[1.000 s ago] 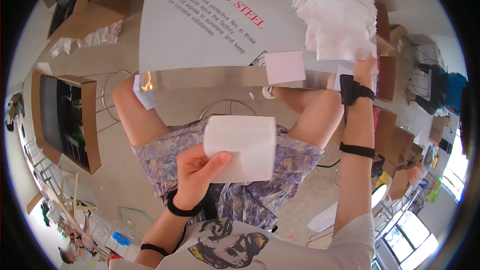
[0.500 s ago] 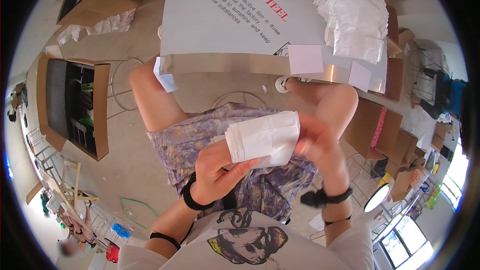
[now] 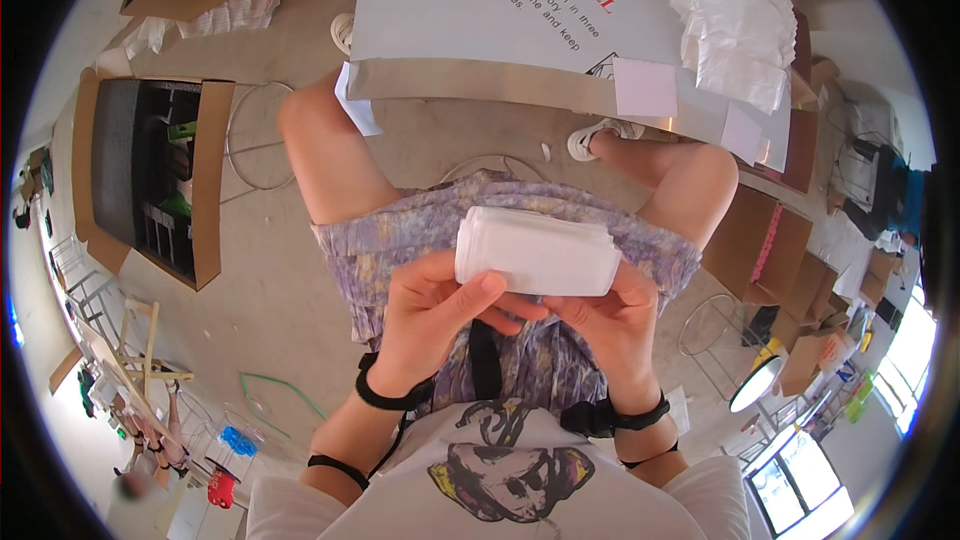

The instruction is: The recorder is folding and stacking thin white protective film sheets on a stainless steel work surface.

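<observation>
1. The left hand (image 3: 425, 315) pinches one end of a folded white bundle (image 3: 540, 255), thumb on its face; the right hand (image 3: 615, 325) pinches the opposite end, some fingers hidden behind.
2. The bundle is above the lap, on the near side of the metal-edged table (image 3: 410, 30) and apart from it.
3. Across the table's right part lies a pile of white plastic sheets (image 3: 730, 40) (rumpled, ragged-edged), covering that stretch of its top.
4. A pink paper (image 3: 645, 87) overlaps the table's near edge; a pale slip (image 3: 741, 130) sits at its right corner, a bluish paper (image 3: 358, 105) at its left.
5. Left of the table stands an open carton (image 3: 208, 180), with a round metal frame (image 3: 258, 148) between.
6. Right of the table, brown cartons (image 3: 735, 240) crowd the floor.
</observation>
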### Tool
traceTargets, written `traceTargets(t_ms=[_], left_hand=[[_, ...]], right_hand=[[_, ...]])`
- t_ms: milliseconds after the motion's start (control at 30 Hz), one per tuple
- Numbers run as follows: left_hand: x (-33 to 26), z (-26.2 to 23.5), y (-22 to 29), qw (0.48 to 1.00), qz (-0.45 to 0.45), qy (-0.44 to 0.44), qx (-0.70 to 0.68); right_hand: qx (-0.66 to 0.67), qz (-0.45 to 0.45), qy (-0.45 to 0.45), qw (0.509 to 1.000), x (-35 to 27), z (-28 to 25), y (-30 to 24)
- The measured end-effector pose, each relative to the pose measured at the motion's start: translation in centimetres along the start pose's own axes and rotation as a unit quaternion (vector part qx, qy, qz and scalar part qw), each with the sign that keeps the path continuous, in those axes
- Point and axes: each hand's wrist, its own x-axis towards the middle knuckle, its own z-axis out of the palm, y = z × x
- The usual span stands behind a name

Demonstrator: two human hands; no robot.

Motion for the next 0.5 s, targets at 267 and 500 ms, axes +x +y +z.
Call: traceTargets(t_ms=[267,500], left_hand=[[-0.7,0.3,-1.4,0.983,0.121,0.015,0.135],[-0.9,0.2,-1.1,0.989,0.109,0.043,0.088]], right_hand=[[0.050,-0.045,0.081,0.994,-0.3,-0.6,-0.2],[0.054,-0.023,0.135,0.989,-0.3,0.0,-0.4]])
